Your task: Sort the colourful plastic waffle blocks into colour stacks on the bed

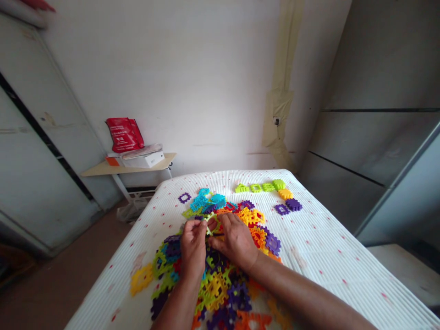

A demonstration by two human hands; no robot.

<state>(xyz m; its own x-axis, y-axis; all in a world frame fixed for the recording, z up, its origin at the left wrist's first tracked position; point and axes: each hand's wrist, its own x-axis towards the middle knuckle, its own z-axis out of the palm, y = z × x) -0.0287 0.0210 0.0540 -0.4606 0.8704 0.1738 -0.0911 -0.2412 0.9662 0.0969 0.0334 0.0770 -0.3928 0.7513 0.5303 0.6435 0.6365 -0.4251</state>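
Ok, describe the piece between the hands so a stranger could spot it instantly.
On the white ribbed bed, find the heap of colourful plastic building pieces. Between the left hand and right hand is a pale green frame-shaped piece, the only one held up off the heap.

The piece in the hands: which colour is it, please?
The piece is lime green; the head view shows it best.

Lime-green interlocking plastic tile, roughly on edge
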